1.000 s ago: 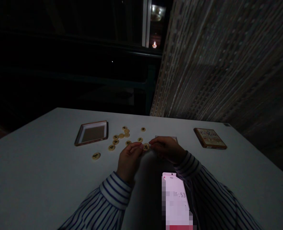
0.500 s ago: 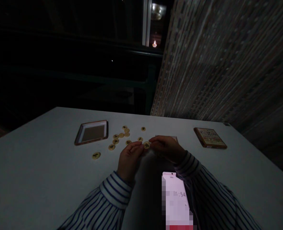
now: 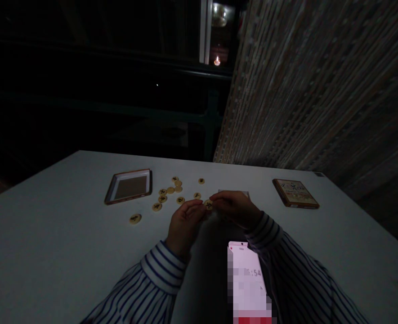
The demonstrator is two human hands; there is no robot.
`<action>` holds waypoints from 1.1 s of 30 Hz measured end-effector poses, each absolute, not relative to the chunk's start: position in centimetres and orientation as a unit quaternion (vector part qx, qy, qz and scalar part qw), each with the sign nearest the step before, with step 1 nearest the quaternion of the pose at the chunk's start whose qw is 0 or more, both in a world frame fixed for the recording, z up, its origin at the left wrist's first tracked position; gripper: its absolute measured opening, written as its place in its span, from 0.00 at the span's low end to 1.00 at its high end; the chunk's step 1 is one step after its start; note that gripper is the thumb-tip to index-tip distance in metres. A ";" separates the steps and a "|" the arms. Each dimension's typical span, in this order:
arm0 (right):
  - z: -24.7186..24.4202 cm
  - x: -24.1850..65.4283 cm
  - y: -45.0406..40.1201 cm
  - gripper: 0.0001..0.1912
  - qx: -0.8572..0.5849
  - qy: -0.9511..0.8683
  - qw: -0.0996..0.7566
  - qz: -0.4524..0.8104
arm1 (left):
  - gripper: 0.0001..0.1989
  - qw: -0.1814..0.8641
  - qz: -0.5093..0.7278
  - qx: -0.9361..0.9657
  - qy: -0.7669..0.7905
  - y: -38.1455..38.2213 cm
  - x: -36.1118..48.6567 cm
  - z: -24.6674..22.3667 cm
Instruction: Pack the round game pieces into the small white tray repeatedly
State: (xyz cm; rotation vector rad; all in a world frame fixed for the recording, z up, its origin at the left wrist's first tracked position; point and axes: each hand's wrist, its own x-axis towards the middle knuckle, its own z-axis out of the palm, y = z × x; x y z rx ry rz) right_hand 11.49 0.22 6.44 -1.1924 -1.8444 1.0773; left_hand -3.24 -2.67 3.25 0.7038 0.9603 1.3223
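Observation:
A round wooden piece with a dark character [image 3: 208, 205] is held up between my two hands over the table. The fingertips of my left hand [image 3: 185, 225] pinch its left side. On its upper right, the fingers of my right hand [image 3: 235, 208] grip it too. Several similar round pieces lie to the left, among them one with a dark character [image 3: 180, 200] and one nearer the front [image 3: 135, 219]. Behind my right hand, a flat box or tray [image 3: 234, 192] is mostly hidden.
An open shallow tray [image 3: 131, 186] lies at the left of the white table [image 3: 67, 216]. A flat printed box [image 3: 295, 193] sits at the right. A lit phone [image 3: 248, 279] is near my right forearm. A string curtain [image 3: 286, 90] hangs behind.
The held piece and my left fingertips have shifted slightly to the right, and my fingers now cover a bit more of it. The pieces on the table have not moved.

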 end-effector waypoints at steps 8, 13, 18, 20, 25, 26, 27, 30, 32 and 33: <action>6.8 11.6 0.2 0.11 -0.467 -0.730 0.318 0.385 | 0.17 0.620 0.575 0.314 0.432 -2.7 -3.2 3.5; 6.4 11.8 0.3 0.10 -0.450 -0.762 0.312 0.344 | 0.17 0.617 0.575 0.314 0.436 -2.8 -3.2 3.6; 6.3 11.7 0.3 0.10 -0.457 -0.758 0.315 0.344 | 0.17 0.619 0.571 0.317 0.435 -2.8 -3.2 3.6; 6.4 11.8 0.3 0.11 -0.459 -0.755 0.308 0.353 | 0.17 0.621 0.570 0.317 0.434 -2.8 -3.2 3.6; 6.5 11.9 0.3 0.11 -0.456 -0.757 0.307 0.352 | 0.17 0.619 0.565 0.322 0.439 -2.8 -3.3 3.5; 6.5 11.8 0.3 0.11 -0.455 -0.759 0.308 0.350 | 0.17 0.620 0.565 0.323 0.439 -2.7 -3.3 3.5; 6.5 11.8 0.3 0.11 -0.454 -0.759 0.309 0.350 | 0.17 0.621 0.566 0.321 0.437 -2.7 -3.3 3.4; 6.5 11.7 0.2 0.10 -0.453 -0.758 0.311 0.352 | 0.17 0.625 0.569 0.312 0.434 -2.7 -3.3 3.4; 6.4 11.7 0.2 0.10 -0.455 -0.755 0.314 0.352 | 0.17 0.628 0.570 0.306 0.433 -2.7 -3.3 3.5; 6.4 11.7 0.2 0.10 -0.453 -0.755 0.315 0.354 | 0.17 0.629 0.569 0.304 0.433 -2.7 -3.2 3.5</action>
